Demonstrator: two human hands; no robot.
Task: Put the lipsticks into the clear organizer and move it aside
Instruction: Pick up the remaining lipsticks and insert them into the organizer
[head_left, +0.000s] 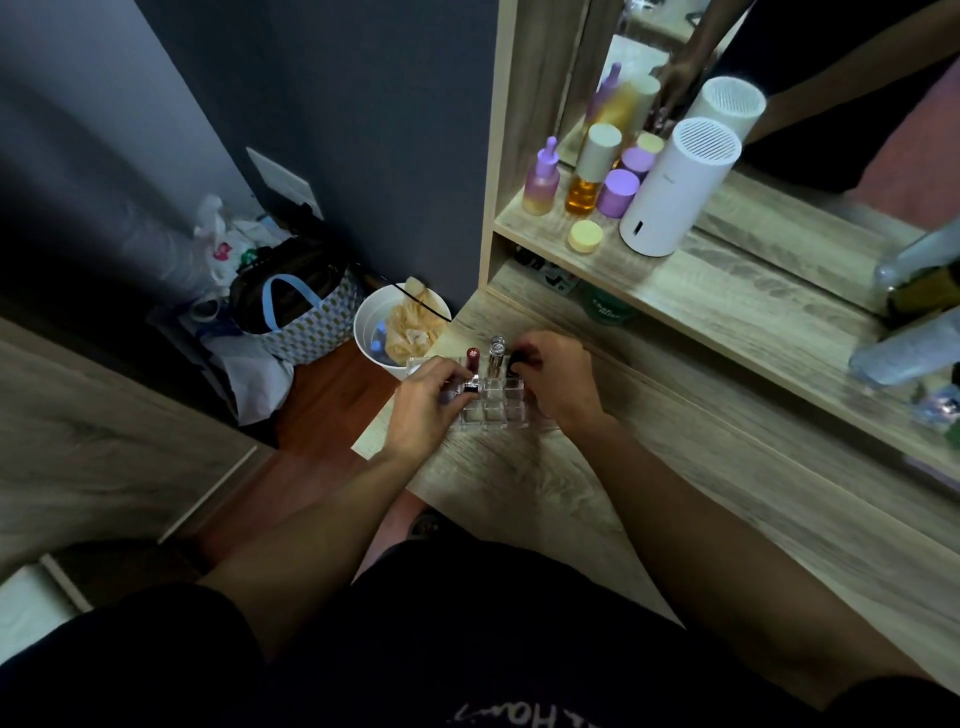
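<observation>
The clear organizer sits near the left end of the wooden vanity top. A dark red lipstick and a clear silver-capped one stand upright in its back row. My left hand is at the organizer's left side, its fingers closed on a small silver-and-dark lipstick over a left compartment. My right hand is at the right side, fingers around a black lipstick at the back right compartment.
A shelf above carries purple and amber bottles, a yellow jar and a white cylinder, backed by a mirror. Clear bottles lie far right. A white bin and patterned bag stand on the floor to the left.
</observation>
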